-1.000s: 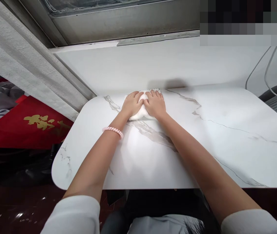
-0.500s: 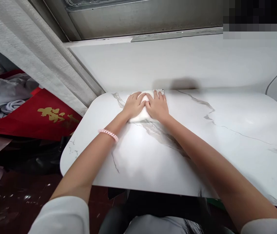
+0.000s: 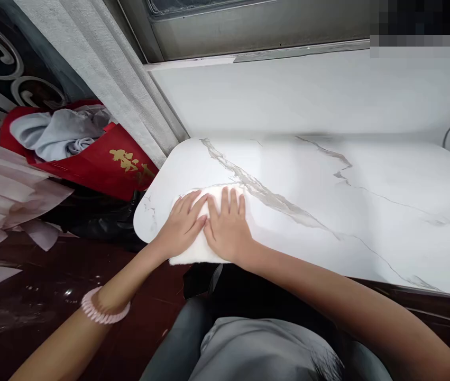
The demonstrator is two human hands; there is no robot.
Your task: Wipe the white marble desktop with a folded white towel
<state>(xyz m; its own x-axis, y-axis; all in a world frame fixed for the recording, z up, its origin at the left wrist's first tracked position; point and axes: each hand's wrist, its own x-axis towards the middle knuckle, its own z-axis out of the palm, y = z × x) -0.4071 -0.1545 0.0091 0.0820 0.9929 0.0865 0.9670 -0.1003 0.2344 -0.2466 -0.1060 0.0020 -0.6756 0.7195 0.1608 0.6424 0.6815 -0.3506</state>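
Under both palms lies a white cloth (image 3: pixel 199 251), pressed flat on a white marble-patterned table (image 3: pixel 300 174) at its near left edge. My left hand (image 3: pixel 183 222) rests on the cloth's left part with fingers stretched forward. Beside it my right hand (image 3: pixel 228 225) lies flat on the right part, fingers slightly spread. The thumbs come close together in the middle. A pink coiled band (image 3: pixel 103 309) circles my left wrist. Part of the cloth is hidden beneath the hands.
A red bag (image 3: pixel 98 169) with gold characters stands left of the table, holding grey cloth (image 3: pixel 58 132). A pale curtain (image 3: pixel 101 69) hangs at the back left corner. Behind the table rises a white wall panel (image 3: pixel 288 95). Pink fabric (image 3: pixel 6 196) hangs at far left.
Both hands and the cloth have slid from the table's back edge toward the near left edge. The camera view has also shifted, showing more of the left side.
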